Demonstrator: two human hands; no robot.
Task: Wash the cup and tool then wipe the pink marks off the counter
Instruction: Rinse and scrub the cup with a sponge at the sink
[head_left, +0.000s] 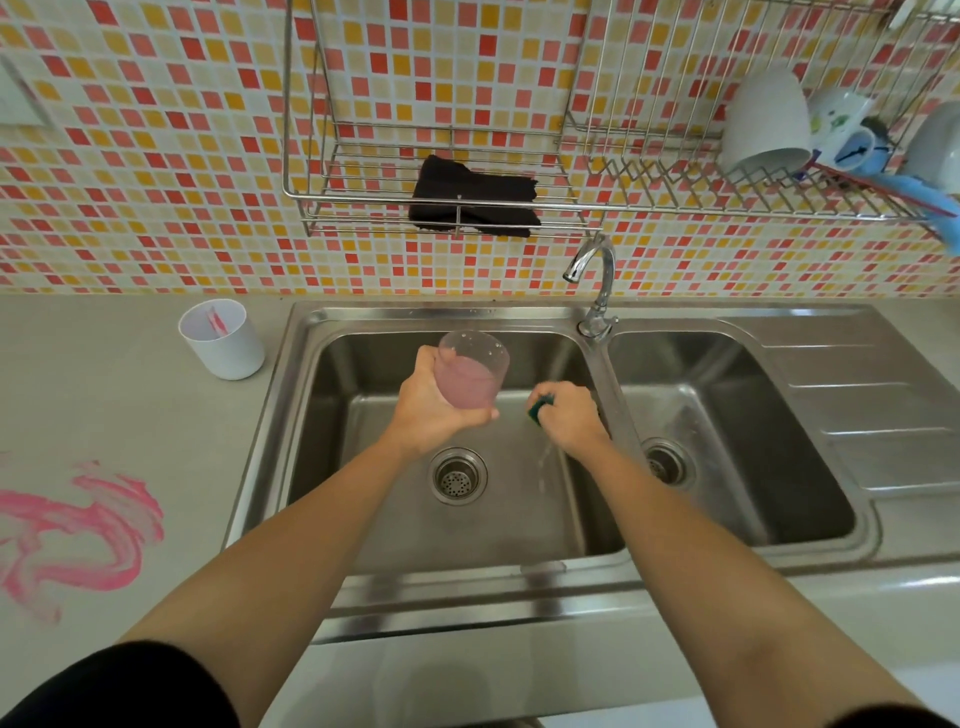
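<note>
My left hand (434, 410) grips a clear plastic cup (471, 369) with a pink film inside, held tilted over the left sink basin (363, 519). My right hand (569, 415) is closed around a green sponge (541, 408) just right of the cup, and water drips from under it. A white cup (223, 340) stands on the counter left of the sink, with a pink-smeared tool (215, 322) inside it. Broad pink marks (78, 530) are smeared on the grey counter at the far left.
A chrome faucet (595, 280) rises between the two basins, its spout pointing left. A black cloth (475, 200) lies on a wire shelf above the sink. Mugs (769, 122) hang in the dish rack at upper right. The right basin (727, 441) has a drainboard beside it.
</note>
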